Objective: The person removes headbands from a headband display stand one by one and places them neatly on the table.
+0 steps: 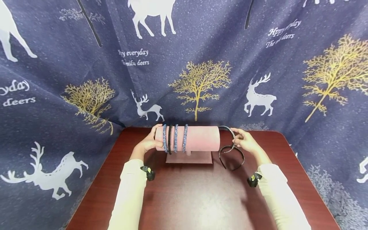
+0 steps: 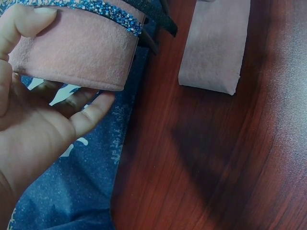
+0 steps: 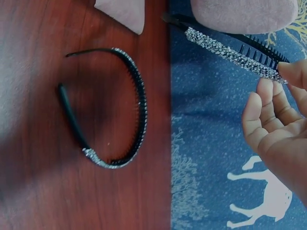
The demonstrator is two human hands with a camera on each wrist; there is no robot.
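A pink padded cylinder [image 1: 202, 138] lies sideways on a stand with a flat pink base [image 1: 198, 157]. Around its left part sit blue glittery headbands [image 1: 185, 138] and a black one [image 1: 169, 140]. My left hand [image 1: 149, 142] holds the cylinder's left end, thumb on the front beside a blue headband [image 2: 110, 14]. At the other end, my right hand [image 1: 246, 141] pinches a silver-studded black headband [image 3: 230, 52] between thumb and fingers, just off the cylinder's right end [image 3: 244, 12]. Another silver-studded headband [image 3: 141, 105] lies on the table below that hand.
The reddish-brown table [image 1: 195, 198] extends in front of the stand. Directly behind its back edge hangs a dark blue cloth [image 1: 172, 64] printed with deer and trees. Black wrist cameras [image 1: 254, 180] are strapped on both wrists.
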